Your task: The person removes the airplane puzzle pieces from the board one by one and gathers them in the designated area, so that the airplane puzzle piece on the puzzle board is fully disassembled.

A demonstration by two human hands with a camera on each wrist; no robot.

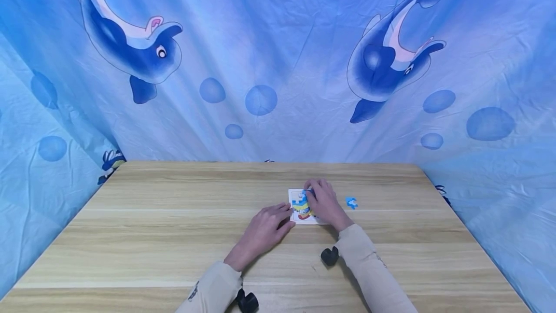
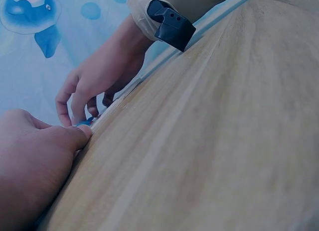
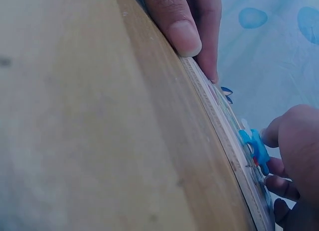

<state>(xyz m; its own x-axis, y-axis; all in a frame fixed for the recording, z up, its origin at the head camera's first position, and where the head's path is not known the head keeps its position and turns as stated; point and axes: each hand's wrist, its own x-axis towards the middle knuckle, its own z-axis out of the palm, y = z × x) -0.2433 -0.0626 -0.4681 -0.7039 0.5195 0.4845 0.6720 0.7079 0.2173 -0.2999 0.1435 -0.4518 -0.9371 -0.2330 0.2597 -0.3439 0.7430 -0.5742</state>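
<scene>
A white-framed jigsaw board (image 1: 304,221) with a yellow, blue and red picture lies on the wooden table, its right side partly hidden by my right hand. My left hand (image 1: 270,223) rests at the board's left edge, fingers reaching onto the frame and thumb near the front corner. Over the board, my right hand (image 1: 323,202) pinches a blue puzzle piece (image 3: 256,149), which stands tilted above the board's surface in the right wrist view. To the right of the board lies a loose blue-and-white puzzle piece (image 1: 352,202).
The wooden table (image 1: 152,235) stretches out on both sides of the board. Behind it hangs a blue curtain (image 1: 278,62) printed with dolphins and bubbles. Each wrist carries a small black camera, such as the right wrist's camera (image 1: 329,256).
</scene>
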